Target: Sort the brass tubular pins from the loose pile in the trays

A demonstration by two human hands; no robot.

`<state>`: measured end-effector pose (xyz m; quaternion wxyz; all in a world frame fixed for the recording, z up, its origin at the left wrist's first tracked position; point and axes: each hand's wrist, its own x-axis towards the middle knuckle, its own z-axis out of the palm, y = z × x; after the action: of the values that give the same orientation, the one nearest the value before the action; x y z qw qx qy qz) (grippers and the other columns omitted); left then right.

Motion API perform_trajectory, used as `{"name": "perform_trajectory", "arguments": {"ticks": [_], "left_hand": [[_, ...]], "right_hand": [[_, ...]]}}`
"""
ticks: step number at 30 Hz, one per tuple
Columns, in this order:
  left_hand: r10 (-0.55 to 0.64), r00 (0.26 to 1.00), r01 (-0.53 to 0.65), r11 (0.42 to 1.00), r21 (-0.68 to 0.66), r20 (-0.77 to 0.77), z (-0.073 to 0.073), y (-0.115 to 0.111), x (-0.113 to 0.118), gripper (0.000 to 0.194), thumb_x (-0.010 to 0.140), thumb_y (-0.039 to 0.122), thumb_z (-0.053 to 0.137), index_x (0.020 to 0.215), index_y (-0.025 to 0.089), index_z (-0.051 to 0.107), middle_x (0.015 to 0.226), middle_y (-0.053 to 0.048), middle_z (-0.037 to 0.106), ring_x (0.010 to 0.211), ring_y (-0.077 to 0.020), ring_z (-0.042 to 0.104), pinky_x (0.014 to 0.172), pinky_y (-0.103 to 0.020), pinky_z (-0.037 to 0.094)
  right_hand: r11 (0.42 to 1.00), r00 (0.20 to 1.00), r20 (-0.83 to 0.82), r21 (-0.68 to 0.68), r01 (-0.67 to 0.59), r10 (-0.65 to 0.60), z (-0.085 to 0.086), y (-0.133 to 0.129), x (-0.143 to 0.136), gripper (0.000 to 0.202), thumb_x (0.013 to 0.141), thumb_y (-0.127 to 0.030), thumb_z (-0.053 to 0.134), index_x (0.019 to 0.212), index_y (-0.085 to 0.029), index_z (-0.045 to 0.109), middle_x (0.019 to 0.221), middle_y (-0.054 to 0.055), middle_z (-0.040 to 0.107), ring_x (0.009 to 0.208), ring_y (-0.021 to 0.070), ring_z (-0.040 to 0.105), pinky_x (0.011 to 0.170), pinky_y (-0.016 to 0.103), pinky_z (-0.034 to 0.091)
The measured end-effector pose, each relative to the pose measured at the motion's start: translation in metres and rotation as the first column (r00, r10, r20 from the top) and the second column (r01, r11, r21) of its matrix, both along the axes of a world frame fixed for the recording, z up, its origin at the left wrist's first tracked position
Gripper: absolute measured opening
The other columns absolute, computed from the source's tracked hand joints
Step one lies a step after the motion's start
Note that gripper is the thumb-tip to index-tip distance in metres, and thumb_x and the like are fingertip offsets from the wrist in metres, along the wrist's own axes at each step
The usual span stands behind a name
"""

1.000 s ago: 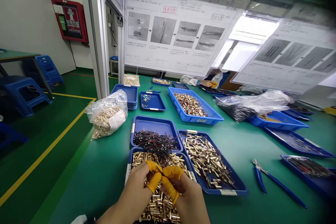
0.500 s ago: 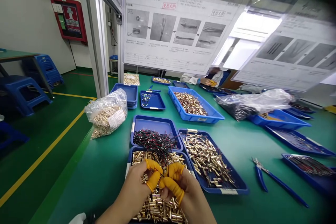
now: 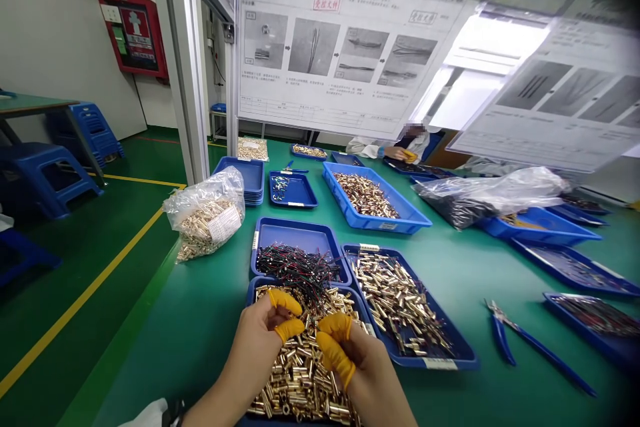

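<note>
Yellow finger cots cover the thumb and fingertips of both hands. My left hand hovers over a blue tray of brass sleeves, its thumb and index finger slightly apart with nothing visible between them. Just right of it, my right hand is closed in a pinch; what sits at its fingertips is too small to make out. Behind my hands, a bundle of thin black and red wires lies in another blue tray and spills over onto the sleeves. To the right, a tray holds brass pieces with wires attached.
Blue-handled pliers lie on the green table at right. A clear bag of brass parts stands at left, near stacked trays. Farther back is a large blue bin. Printed sheets hang above; another person sits beyond.
My two hands have drawn slightly apart. The left finger and thumb have spread from their earlier close position by the right fingertips. The view has shifted slightly.
</note>
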<state>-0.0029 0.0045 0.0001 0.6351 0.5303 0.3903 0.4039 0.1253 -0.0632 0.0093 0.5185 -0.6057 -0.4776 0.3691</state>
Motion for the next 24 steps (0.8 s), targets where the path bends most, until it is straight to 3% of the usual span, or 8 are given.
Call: {"name": "perform_trajectory", "arguments": {"ticks": [4,9,14,24], "left_hand": [[-0.028,1.0,0.028,0.996,0.083,-0.007,0.0002,-0.0013,-0.001,0.012,0.063,0.013,0.062,0.072,0.018,0.068,0.076,-0.003,0.063,0.073,-0.0188,0.057,0.067,-0.027,0.045],[-0.014,0.992,0.044,0.968,0.247,-0.123,0.0045,-0.0024,-0.0019,0.014,0.069,0.013,0.061,0.072,0.021,0.072,0.076,-0.002,0.058,0.073,-0.0184,0.054,0.065,-0.026,0.041],[-0.023,0.987,0.065,0.961,0.269,-0.156,0.0067,-0.0032,-0.0018,0.015,0.07,0.014,0.061,0.074,0.023,0.072,0.075,-0.001,0.056,0.073,-0.0185,0.053,0.065,-0.026,0.04],[-0.042,0.983,0.089,0.961,0.263,-0.181,0.0062,-0.0035,-0.0031,0.013,0.071,0.012,0.059,0.071,0.021,0.068,0.077,-0.001,0.054,0.075,-0.0183,0.053,0.066,-0.026,0.04]], "right_hand": [[0.997,0.968,0.249,0.074,0.02,-0.038,-0.003,-0.0019,0.0018,0.026,0.079,-0.039,0.055,0.075,-0.017,0.067,0.059,0.002,0.059,0.055,0.0169,0.052,0.049,0.024,0.04],[0.995,0.944,0.323,0.094,0.036,-0.065,-0.0027,-0.0029,0.0008,0.023,0.079,-0.034,0.054,0.078,-0.017,0.069,0.057,0.002,0.06,0.051,0.0164,0.052,0.046,0.023,0.039],[0.994,0.936,0.347,0.105,0.023,-0.058,-0.0006,-0.0022,-0.0005,0.026,0.081,-0.032,0.051,0.075,-0.016,0.069,0.052,0.001,0.053,0.05,0.0164,0.05,0.046,0.023,0.039],[0.996,0.864,0.501,0.047,-0.074,0.04,0.0022,-0.0039,0.005,0.024,0.082,-0.025,0.047,0.079,-0.015,0.068,0.057,0.004,0.061,0.049,0.0176,0.053,0.043,0.023,0.037]]}}
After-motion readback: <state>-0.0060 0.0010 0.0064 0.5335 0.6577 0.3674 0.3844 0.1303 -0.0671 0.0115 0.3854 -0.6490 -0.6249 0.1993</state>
